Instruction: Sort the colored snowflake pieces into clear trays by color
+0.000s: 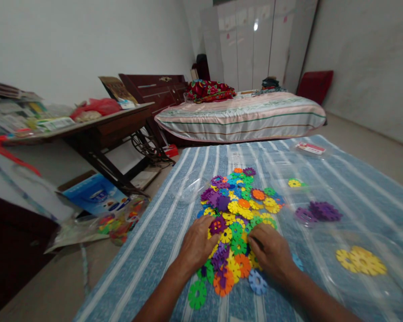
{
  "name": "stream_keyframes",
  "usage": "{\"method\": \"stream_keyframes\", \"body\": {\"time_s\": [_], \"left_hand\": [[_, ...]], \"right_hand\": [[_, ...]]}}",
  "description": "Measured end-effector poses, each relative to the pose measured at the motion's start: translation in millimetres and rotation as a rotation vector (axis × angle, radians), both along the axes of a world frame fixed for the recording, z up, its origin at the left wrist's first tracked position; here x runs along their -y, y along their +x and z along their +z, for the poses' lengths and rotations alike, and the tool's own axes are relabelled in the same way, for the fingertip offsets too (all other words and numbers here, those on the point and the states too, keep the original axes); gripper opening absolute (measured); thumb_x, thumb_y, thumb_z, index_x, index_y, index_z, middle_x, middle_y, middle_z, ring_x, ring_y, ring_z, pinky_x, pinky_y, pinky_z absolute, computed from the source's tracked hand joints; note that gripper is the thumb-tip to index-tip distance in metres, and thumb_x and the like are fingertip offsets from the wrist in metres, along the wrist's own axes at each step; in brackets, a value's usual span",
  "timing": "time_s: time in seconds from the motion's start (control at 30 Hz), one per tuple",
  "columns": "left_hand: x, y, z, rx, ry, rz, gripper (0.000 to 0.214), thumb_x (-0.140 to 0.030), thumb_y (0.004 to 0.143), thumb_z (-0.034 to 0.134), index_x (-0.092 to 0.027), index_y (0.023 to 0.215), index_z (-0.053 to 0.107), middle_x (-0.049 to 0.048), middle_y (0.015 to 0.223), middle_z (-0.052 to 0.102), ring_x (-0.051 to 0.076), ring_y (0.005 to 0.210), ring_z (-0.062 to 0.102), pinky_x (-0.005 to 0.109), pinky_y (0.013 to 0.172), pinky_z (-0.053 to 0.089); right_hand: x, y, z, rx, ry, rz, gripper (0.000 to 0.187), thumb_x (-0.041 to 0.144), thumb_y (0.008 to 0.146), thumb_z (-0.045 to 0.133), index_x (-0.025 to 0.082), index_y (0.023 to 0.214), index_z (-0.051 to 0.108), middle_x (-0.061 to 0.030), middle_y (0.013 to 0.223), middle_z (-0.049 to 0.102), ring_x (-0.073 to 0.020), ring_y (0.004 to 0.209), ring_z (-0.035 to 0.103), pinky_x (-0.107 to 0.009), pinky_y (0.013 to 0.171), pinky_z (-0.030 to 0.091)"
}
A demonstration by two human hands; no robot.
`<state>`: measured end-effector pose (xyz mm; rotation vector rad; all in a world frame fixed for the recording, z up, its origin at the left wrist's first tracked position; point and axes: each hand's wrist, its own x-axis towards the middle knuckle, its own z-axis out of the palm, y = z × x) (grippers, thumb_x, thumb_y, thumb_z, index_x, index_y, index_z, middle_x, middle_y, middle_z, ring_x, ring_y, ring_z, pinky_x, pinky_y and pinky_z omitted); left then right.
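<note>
A heap of notched plastic snowflake discs (237, 208) in purple, yellow, green, orange and blue lies on a blue striped cloth. At the heap's near left side is my left hand (198, 239), thumb and fingers apart, touching discs beside a purple disc (216, 225). My right hand (270, 250) is at the heap's right edge with its fingers curled in, close to a green disc (238, 245). Whatever those fingers hold is hidden. Nearer to me lie a green disc (197, 294), an orange disc (223, 283) and a blue disc (257, 281).
To the right, a clear plastic tray (325, 277) has yellow discs (362, 260) in it; purple discs (325, 211) and a yellow disc (294, 183) sit in compartments beyond. A clear packet (310, 148) lies at the far edge. A bed (242, 118) and a cluttered table (110, 115) stand behind.
</note>
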<state>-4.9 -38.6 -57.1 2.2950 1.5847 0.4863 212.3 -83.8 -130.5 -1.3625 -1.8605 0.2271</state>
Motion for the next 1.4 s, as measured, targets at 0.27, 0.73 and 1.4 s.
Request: {"method": "stream_keyframes", "body": {"time_s": [0.27,0.73,1.4], "left_hand": [[-1.0,2.0,8.6,0.023,-0.012,0.004,0.037,-0.013,0.071,0.062,-0.019,0.107,0.067,0.0067,0.107,0.068,0.023,0.103,0.061,0.037,0.093,0.049],[1.1,48.6,49.3,0.073,0.028,-0.049,0.030,-0.022,0.073,0.066,-0.019,0.102,0.068,0.0055,0.101,0.070,0.023,0.096,0.065,0.037,0.088,0.052],[-25.6,69.1,55.5,0.101,0.141,-0.310,0.017,-0.030,0.083,0.055,-0.020,0.091,0.067,0.0060,0.101,0.072,0.021,0.101,0.066,0.034,0.094,0.051]], "right_hand": [[-1.3,-0.9,1.6,0.001,0.014,0.005,0.025,0.021,0.094,0.045,0.020,0.074,0.060,-0.0032,0.074,0.057,-0.0164,0.074,0.050,-0.028,0.067,0.035],[-4.7,-2.7,1.5,0.011,0.030,-0.034,0.023,0.021,0.092,0.047,0.020,0.074,0.061,-0.0037,0.075,0.059,-0.0172,0.074,0.052,-0.028,0.067,0.037],[-8.9,-4.8,9.5,0.029,0.026,-0.056,0.020,0.019,0.089,0.048,0.021,0.074,0.060,-0.0041,0.077,0.060,-0.0177,0.075,0.053,-0.029,0.069,0.038]]}}
